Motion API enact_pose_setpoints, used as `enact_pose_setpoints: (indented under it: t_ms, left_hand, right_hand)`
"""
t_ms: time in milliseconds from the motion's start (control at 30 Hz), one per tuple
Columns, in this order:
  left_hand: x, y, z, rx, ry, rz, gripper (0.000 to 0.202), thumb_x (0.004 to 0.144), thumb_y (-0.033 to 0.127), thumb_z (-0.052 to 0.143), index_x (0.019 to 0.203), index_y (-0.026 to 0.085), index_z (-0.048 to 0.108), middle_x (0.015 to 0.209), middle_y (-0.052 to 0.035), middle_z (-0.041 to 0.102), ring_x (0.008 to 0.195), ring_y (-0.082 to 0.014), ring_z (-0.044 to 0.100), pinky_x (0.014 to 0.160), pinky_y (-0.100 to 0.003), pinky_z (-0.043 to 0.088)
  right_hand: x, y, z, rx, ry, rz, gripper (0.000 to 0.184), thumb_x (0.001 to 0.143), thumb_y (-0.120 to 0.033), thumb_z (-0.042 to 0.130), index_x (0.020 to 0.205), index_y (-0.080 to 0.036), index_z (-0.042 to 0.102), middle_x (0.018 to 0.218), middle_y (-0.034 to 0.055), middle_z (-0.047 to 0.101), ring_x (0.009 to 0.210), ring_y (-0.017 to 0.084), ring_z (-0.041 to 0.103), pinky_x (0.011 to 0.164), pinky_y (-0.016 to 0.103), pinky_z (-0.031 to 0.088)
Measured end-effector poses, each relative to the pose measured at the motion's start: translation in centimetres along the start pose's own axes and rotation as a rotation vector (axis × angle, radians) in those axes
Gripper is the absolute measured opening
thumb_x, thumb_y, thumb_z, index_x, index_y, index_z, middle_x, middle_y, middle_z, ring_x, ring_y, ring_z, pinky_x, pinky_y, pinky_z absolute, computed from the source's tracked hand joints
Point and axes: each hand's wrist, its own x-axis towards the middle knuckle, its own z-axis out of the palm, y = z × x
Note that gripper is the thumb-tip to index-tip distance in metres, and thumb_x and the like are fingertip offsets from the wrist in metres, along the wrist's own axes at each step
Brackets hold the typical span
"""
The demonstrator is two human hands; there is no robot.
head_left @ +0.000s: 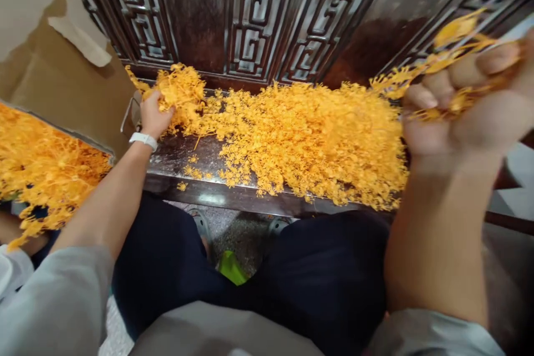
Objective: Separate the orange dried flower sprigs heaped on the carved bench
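A wide heap of small orange plastic sprigs (pixel 308 139) covers a dark wooden bench (pixel 217 194) in front of me. My left hand (pixel 153 114), with a white band on the wrist, reaches to the heap's left end and closes on a clump of orange sprigs (pixel 181 89). My right hand (pixel 463 105) is raised close to the camera at the right, fingers curled round a bunch of orange sprigs (pixel 450 50) that sticks out between them. The right hand is somewhat blurred.
A carved dark wooden panel (pixel 258 16) rises behind the bench. At the left an open cardboard box (pixel 54 78) holds more orange sprigs (pixel 37 161). My dark-trousered knees sit under the bench edge, with a green object (pixel 231 268) on the floor between them.
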Motion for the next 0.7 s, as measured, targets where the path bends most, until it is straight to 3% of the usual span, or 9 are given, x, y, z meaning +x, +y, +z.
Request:
enact_pose_setpoints:
  t_ms: [67, 133, 233, 300, 367, 400, 533, 600, 700]
  left_hand:
    - [0.0, 1.0, -0.3, -0.047, -0.032, 0.029, 0.07, 0.069, 0.076, 0.081, 0.111, 0.022, 0.066, 0.116, -0.0047, 0.079, 0.114, -0.032, 0.067, 0.118, -0.055, 0.048]
    - [-0.2, 2.9, -0.7, 0.072, -0.106, 0.064, 0.096, 0.064, 0.086, 0.078, 0.137, 0.027, 0.061, 0.144, -0.0045, 0.071, 0.139, -0.0437, 0.056, 0.126, -0.066, 0.037]
    - [-1.3, 6.6, -2.2, 0.318, -0.3, 0.064, 0.127, 0.06, 0.088, 0.078, 0.164, 0.022, 0.042, 0.18, -0.0212, 0.031, 0.152, -0.0658, 0.037, 0.12, -0.085, 0.028]
    - [-2.9, 9.5, -3.6, 0.375, -0.379, 0.122, 0.117, 0.062, 0.083, 0.08, 0.162, 0.033, 0.047, 0.186, -0.0076, -0.01, 0.157, -0.0708, 0.021, 0.119, -0.088, 0.02]
    - [-5.0, 12.4, -5.0, 0.34, -0.274, 0.267, 0.09, 0.072, 0.077, 0.075, 0.154, 0.044, 0.055, 0.182, 0.008, -0.025, 0.16, -0.0663, 0.018, 0.119, -0.087, 0.021]
    - [-6.0, 13.9, -5.4, 0.319, -0.174, 0.315, 0.081, 0.081, 0.072, 0.07, 0.155, 0.043, 0.053, 0.184, 0.0057, -0.02, 0.162, -0.0622, 0.019, 0.119, -0.084, 0.024]
    - [-9.2, 18.9, -4.6, 0.147, 0.179, 0.498, 0.059, 0.092, 0.047, 0.066, 0.145, 0.02, 0.066, 0.168, -0.0249, 0.044, 0.149, -0.0492, 0.047, 0.122, -0.071, 0.034]
    - [-10.2, 20.3, -3.1, -0.091, 0.09, 0.638, 0.055, 0.096, 0.045, 0.064, 0.145, 0.019, 0.067, 0.153, -0.0227, 0.059, 0.143, -0.0421, 0.055, 0.121, -0.062, 0.04]
    - [-11.5, 21.4, -0.8, -0.465, -0.293, 0.659, 0.06, 0.1, 0.053, 0.064, 0.155, 0.031, 0.058, 0.15, -0.0122, 0.066, 0.13, -0.0324, 0.067, 0.112, -0.05, 0.052]
  right_hand:
    - [-0.3, -0.6, -0.1, -0.003, 0.044, 0.01, 0.055, 0.084, -0.084, 0.07, 0.079, -0.031, 0.058, 0.05, -0.0016, 0.033, 0.05, 0.019, 0.037, 0.046, 0.035, 0.027]
    - [-0.7, -0.5, -0.6, -0.017, 0.097, 0.025, 0.053, 0.085, -0.084, 0.071, 0.083, -0.032, 0.059, 0.053, -0.001, 0.036, 0.051, 0.02, 0.041, 0.046, 0.034, 0.03]
    - [-1.4, 0.5, -2.2, -0.028, 0.217, 0.02, 0.056, 0.085, -0.086, 0.068, 0.083, -0.031, 0.057, 0.056, -0.0007, 0.034, 0.054, 0.021, 0.043, 0.046, 0.033, 0.034]
    - [-1.9, 1.3, -3.0, 0.004, 0.315, -0.043, 0.058, 0.087, -0.086, 0.063, 0.08, -0.03, 0.052, 0.06, -0.0008, 0.03, 0.056, 0.02, 0.04, 0.048, 0.032, 0.037]
    - [-2.2, 2.0, -3.2, 0.077, 0.344, -0.148, 0.056, 0.092, -0.082, 0.059, 0.078, -0.028, 0.05, 0.066, -0.0007, 0.026, 0.059, 0.019, 0.035, 0.051, 0.032, 0.041]
    - [-2.4, 2.3, -3.1, 0.112, 0.323, -0.191, 0.053, 0.093, -0.078, 0.059, 0.078, -0.028, 0.05, 0.068, -0.0006, 0.027, 0.06, 0.018, 0.034, 0.053, 0.031, 0.043]
    - [-3.0, 2.5, -1.3, 0.219, 0.149, -0.216, 0.028, 0.088, -0.052, 0.072, 0.083, -0.028, 0.059, 0.071, -0.0002, 0.038, 0.062, 0.015, 0.038, 0.055, 0.029, 0.044]
    - [-3.5, 2.4, 0.0, 0.265, 0.059, -0.222, 0.016, 0.086, -0.039, 0.072, 0.083, -0.026, 0.064, 0.074, 0.0009, 0.044, 0.063, 0.015, 0.04, 0.057, 0.029, 0.043]
    - [-4.4, 2.2, 1.9, 0.229, -0.093, -0.217, 0.006, 0.086, -0.031, 0.074, 0.084, -0.026, 0.071, 0.085, 0.0048, 0.059, 0.071, 0.017, 0.048, 0.064, 0.032, 0.048]
